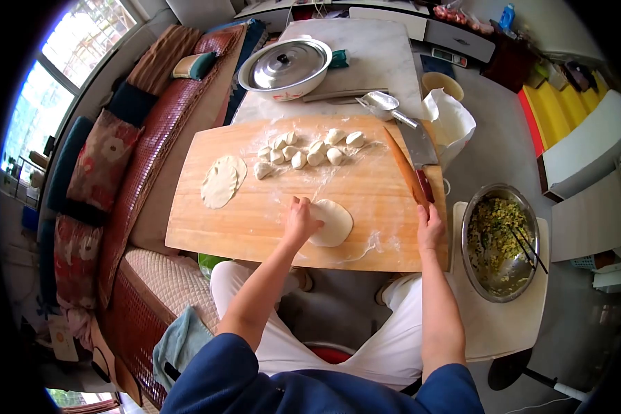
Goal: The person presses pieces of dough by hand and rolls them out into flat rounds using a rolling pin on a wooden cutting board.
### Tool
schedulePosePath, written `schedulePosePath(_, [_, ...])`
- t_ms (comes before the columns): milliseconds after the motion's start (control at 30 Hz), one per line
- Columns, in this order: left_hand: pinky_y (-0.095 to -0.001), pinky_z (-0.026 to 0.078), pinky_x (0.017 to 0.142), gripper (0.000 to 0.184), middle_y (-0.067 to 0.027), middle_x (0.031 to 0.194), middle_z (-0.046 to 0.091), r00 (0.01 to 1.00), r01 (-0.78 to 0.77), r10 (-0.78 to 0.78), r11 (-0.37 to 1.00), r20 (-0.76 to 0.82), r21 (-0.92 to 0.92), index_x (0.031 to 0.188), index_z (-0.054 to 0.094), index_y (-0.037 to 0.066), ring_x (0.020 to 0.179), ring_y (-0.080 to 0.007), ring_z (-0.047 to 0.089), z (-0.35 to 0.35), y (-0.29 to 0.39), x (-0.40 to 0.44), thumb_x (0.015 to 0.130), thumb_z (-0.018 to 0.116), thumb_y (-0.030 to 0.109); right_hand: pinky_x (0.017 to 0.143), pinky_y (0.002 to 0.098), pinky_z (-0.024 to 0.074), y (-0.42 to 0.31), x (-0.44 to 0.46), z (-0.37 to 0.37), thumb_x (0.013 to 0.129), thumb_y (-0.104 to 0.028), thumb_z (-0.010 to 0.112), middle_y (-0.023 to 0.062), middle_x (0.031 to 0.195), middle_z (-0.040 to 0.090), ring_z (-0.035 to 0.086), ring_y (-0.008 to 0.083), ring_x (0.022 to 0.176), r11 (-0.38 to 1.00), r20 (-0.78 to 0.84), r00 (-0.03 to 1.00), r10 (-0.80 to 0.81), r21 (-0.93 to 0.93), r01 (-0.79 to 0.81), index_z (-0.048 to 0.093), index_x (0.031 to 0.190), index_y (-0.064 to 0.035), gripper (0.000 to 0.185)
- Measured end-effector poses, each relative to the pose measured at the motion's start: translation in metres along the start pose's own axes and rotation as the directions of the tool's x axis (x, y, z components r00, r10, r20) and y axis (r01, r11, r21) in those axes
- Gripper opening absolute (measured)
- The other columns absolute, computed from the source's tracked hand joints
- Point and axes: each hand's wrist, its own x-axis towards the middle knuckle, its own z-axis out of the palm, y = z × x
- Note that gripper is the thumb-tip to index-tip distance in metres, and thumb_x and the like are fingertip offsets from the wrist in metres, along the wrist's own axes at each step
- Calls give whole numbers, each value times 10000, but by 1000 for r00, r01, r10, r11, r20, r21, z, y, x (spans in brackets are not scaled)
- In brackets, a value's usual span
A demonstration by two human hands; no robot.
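On the floured wooden board (241,228) lies a round, flat dough wrapper (334,224). My left hand (301,222) is at its left edge, thumb and fingers bent around the rim. My right hand (431,224) grips the near end of a long, tapered wooden rolling pin (403,165), which lies slantwise along the board's right side. Several small dough pieces (316,148) sit in a loose group at the back of the board. Rolled wrappers (221,183) overlap in a stack at the left.
A lidded basin (283,69) stands on the table behind the board. A metal scoop (383,103) and a cleaver (419,143) lie at the back right. To the right, a steel bowl of chopped filling (500,241) with chopsticks rests on a stool (507,324). A sofa (145,200) runs along the left.
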Motion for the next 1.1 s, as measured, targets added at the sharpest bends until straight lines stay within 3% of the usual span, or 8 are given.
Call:
schedulePosePath(200, [-411, 556, 730, 340, -165, 861, 706, 950, 38, 65, 947, 305, -318, 980, 684, -18, 803, -293, 697, -6, -21, 26, 695, 795, 129, 727, 454, 522, -2, 0, 0, 956, -403, 632, 194, 952, 706, 672, 397, 873, 998, -36, 998, -43, 46, 45, 689, 1136, -82, 373])
schedulePosePath(300, [-384, 556, 675, 371, -148, 937, 712, 956, -202, 280, 844, 88, -496, 1030, 670, -28, 816, -222, 707, -25, -8, 35, 730, 797, 150, 730, 453, 523, -2, -1, 0, 957, -400, 631, 190, 965, 707, 672, 392, 881, 998, -37, 998, -42, 48, 44, 688, 1146, -86, 370])
schedulePosePath(467, [-307, 594, 647, 324, -103, 1014, 699, 953, 65, 189, 639, 238, -766, 1096, 629, -41, 859, -193, 712, -72, 57, 37, 956, 691, 245, 735, 453, 523, -1, -1, 0, 961, -400, 623, 177, 983, 709, 674, 384, 882, 999, -17, 999, -45, 1, 45, 681, 1168, -99, 370])
schedulePosePath(533, [-370, 598, 688, 322, -129, 1085, 697, 991, -52, 129, 670, 47, -741, 1123, 631, -28, 896, -249, 719, -39, 38, 60, 962, 672, 247, 738, 452, 523, -1, -2, 0, 961, -402, 622, 173, 988, 709, 674, 381, 884, 999, -6, 999, -34, -5, 34, 679, 1174, -102, 373])
schedulePosePath(633, [-436, 577, 808, 275, -124, 1110, 701, 967, -246, 222, 942, -126, -227, 1115, 651, 6, 980, -319, 699, 7, 33, 64, 958, 654, 232, 751, 447, 524, 2, -1, 3, 957, -405, 627, 174, 1000, 707, 673, 379, 891, 1000, 2, 1000, -23, -17, 23, 674, 1182, -98, 383])
schedulePosePath(733, [-538, 276, 1170, 587, -90, 1527, 447, 929, -319, 349, 924, -122, 209, 1433, 495, 170, 1448, -321, 348, 59, 41, 60, 956, 546, 508, 756, 445, 525, 6, -1, 5, 954, -407, 631, 175, 996, 707, 674, 379, 891, 999, -15, 998, -53, -4, 53, 673, 1182, -90, 393])
schedulePosePath(833, [-547, 161, 1210, 749, -78, 1632, 256, 951, -308, 304, 914, 57, 263, 1542, 329, 175, 1512, -318, 199, 49, 70, 37, 934, 531, 564, 765, 441, 526, 5, -1, 3, 952, -408, 635, 176, 996, 708, 674, 379, 898, 999, -2, 999, -44, 15, 44, 671, 1184, -82, 401])
schedulePosePath(1100, [-544, 149, 1220, 833, -52, 1625, 276, 653, -754, 706, 641, 274, 145, 1543, 336, 222, 1505, -344, 214, 8, 5, -6, 835, 714, 443, 781, 443, 522, 3, 2, -5, 945, -388, 650, 187, 1013, 702, 666, 388, 916, 995, 99, 990, -102, 32, 100, 675, 1161, -59, 394])
